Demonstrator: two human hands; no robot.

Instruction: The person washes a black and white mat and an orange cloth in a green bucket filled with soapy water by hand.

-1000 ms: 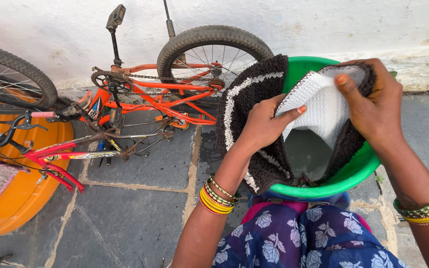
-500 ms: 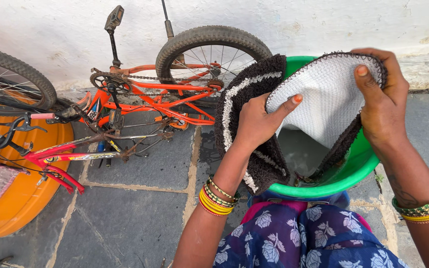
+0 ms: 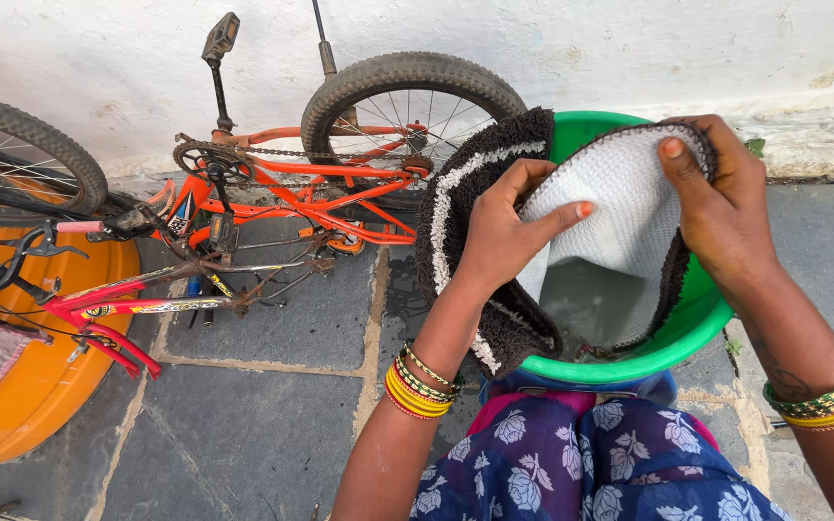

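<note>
Fig.: left hand (image 3: pixel 499 236) & right hand (image 3: pixel 721 207) are holding a shaggy dark mat (image 3: pixel 480 232) w/ white backing over a green basin (image 3: pixel 697 323), at the right of the scene, near the person's lap. Fingers of both are clamping on the mat's folded edge, thumbs pressing the backing. To rub well: probably keeping the grips close, fold taut, lower end hanging into the water. Orange bicycle (image 3: pixel 272 193) is lying at far left.

head cam | looks steeply down | close over green basin (image 3: pixel 697 328)
</note>
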